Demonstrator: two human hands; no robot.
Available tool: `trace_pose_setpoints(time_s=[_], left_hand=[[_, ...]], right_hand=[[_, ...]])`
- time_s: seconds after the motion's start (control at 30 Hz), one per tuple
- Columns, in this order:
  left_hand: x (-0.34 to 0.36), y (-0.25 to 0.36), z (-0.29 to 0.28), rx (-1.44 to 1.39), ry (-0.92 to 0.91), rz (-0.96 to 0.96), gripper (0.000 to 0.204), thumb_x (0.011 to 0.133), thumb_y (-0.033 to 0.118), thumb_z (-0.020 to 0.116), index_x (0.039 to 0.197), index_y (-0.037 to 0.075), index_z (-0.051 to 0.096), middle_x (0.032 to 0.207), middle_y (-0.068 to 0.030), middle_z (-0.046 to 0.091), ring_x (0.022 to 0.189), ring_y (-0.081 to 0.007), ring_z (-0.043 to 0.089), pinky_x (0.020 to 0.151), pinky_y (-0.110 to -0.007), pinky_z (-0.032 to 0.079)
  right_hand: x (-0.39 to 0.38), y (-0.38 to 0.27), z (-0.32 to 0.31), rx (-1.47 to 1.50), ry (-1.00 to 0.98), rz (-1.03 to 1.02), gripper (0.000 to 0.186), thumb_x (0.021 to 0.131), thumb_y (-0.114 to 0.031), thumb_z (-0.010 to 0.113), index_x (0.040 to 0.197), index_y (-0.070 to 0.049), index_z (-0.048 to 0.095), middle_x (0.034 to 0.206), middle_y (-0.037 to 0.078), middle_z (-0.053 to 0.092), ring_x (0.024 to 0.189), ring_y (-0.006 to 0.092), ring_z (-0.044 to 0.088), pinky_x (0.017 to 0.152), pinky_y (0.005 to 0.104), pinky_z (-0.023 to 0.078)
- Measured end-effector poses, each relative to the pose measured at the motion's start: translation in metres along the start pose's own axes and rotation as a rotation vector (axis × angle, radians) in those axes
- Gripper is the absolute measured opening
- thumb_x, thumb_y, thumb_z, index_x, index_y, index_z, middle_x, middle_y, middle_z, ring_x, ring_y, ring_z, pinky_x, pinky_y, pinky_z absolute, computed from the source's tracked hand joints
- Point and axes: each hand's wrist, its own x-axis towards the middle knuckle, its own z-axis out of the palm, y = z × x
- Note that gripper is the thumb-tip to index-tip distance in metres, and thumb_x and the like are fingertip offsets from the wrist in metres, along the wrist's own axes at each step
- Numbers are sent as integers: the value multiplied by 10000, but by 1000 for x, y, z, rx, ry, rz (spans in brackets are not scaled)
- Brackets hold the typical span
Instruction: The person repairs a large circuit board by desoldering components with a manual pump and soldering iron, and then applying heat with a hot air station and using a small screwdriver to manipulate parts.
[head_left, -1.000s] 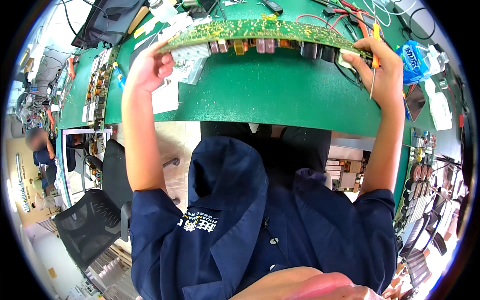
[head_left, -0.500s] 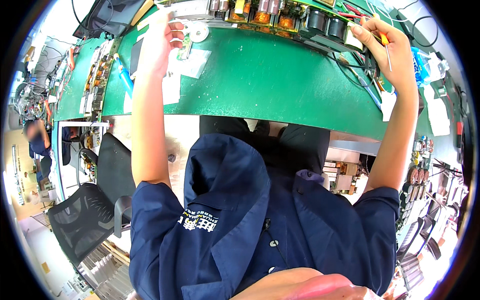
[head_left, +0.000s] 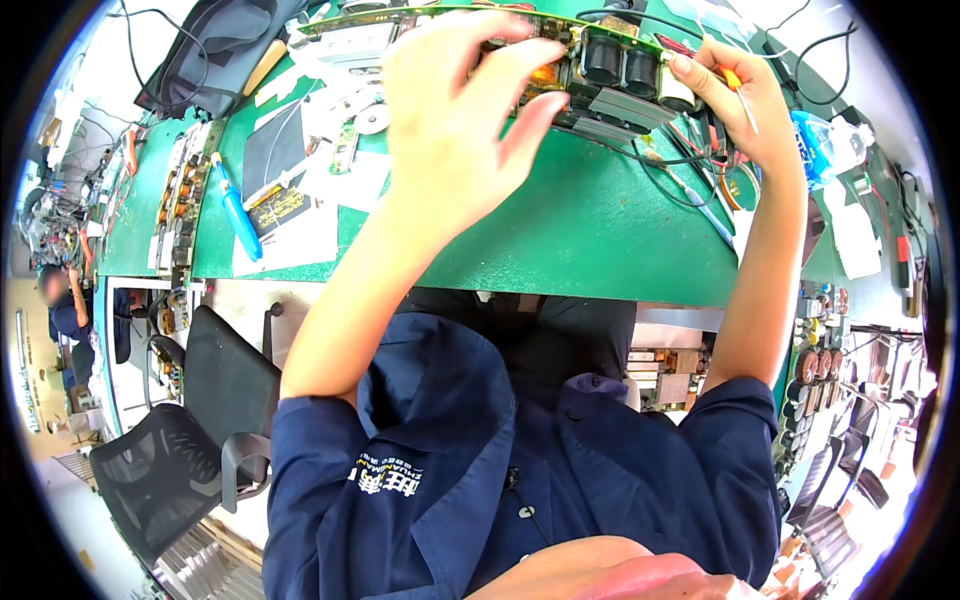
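Observation:
A long circuit board (head_left: 618, 103) with black capacitors, copper coils and metal heat sinks stands at the far side of the green bench. My right hand (head_left: 745, 105) grips its right end, thumb against the near face. A small screwdriver (head_left: 735, 82) with an orange-yellow handle is tucked in that same hand, its shaft pointing down. My left hand (head_left: 465, 120) is in front of the board's middle, fingers spread and holding nothing. It hides part of the board, and whether its fingertips touch the board I cannot tell.
On the green bench (head_left: 480, 250) lie a blue pen-shaped tool (head_left: 237, 215), white papers (head_left: 310, 240), a tape roll (head_left: 372, 119) and another component board (head_left: 182, 190). Cables and a blue-white plastic package (head_left: 825, 148) are at right. A black chair (head_left: 230, 365) stands left; another person (head_left: 68, 305) is farther off.
My left hand has moved right, from the board's left end to in front of its middle. The board appears tilted differently, its right end still in my right hand. The view has shifted slightly.

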Motion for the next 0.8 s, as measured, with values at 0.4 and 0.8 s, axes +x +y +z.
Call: trace_pose_setpoints(time_s=[0.4, 0.8], left_hand=[[10, -4, 24, -190, -49, 10, 418, 776, 147, 797, 1162, 42, 677, 1126, -118, 650, 1050, -326, 627, 1011, -511, 427], [-18, 1, 26, -62, -7, 37, 473, 709, 196, 881, 1144, 86, 730, 1114, -51, 719, 1031, -258, 660, 999, -435, 454]], right_hand=[[-22, -18, 11, 34, 106, -92, 459, 886, -399, 778, 740, -5, 595, 614, 23, 481, 618, 113, 413, 584, 295, 355], [-50, -39, 20, -175, 110, -33, 359, 897, -297, 791, 791, 11, 640, 630, 8, 565, 596, 79, 447, 566, 248, 351]])
